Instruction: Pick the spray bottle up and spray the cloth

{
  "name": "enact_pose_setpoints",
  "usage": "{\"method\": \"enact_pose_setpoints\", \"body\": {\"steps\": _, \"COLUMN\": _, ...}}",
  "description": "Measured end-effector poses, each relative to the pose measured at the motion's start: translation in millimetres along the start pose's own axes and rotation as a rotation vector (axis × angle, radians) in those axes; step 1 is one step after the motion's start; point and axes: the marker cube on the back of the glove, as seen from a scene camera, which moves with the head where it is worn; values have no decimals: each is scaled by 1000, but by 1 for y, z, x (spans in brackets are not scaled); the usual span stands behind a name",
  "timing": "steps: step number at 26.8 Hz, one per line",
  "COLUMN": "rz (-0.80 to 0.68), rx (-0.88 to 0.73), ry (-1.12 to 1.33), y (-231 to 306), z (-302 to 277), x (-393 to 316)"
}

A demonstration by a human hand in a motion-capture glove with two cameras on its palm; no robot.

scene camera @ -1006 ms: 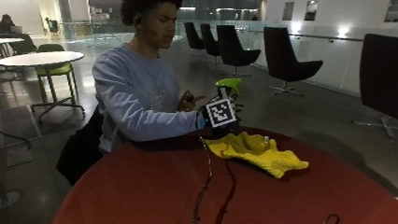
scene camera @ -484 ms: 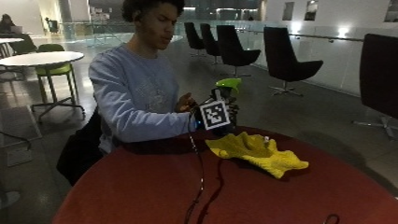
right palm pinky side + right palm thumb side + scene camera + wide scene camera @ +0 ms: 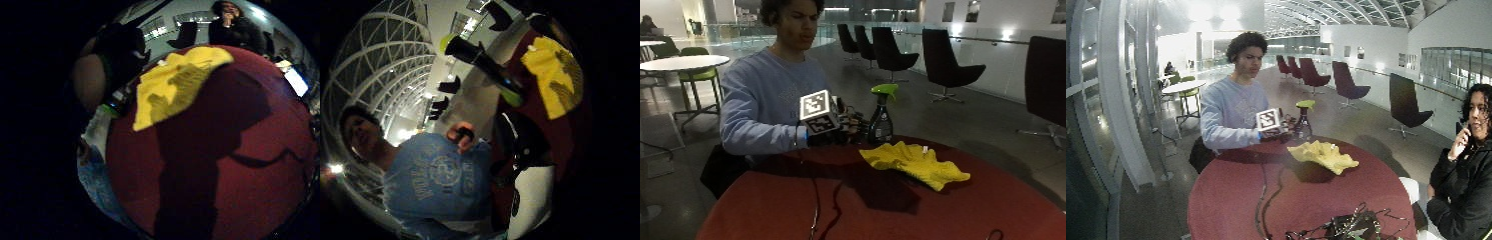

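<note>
A dark spray bottle with a green trigger head stands upright near the far edge of the round red table. It also shows in the thumb side palm view, where the bottle is a short way off from the palm. A crumpled yellow cloth lies on the table just right of the bottle, and the little finger side palm view looks down on the cloth. My gloved right hand hovers just left of the bottle, fingers pointing at it, holding nothing.
A black cable runs from the glove across the table toward its near edge, where a bundle of wires lies. A second person sits at the table's right side. Black chairs stand behind.
The gloved hand has drawn back from in front of the bottle toward the person's chest, leaving the bottle uncovered. Bottle and cloth have not moved.
</note>
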Motion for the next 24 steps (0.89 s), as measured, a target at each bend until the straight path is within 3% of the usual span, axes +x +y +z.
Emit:
{"method": "enact_pose_setpoints", "body": {"steps": 10, "rz": 157, "rx": 71, "ry": 298, "y": 84, "z": -88, "x": 75}}
{"method": "enact_pose_setpoints", "body": {"steps": 24, "rz": 180, "rx": 57, "ry": 321, "y": 103, "z": -85, "x": 96}}
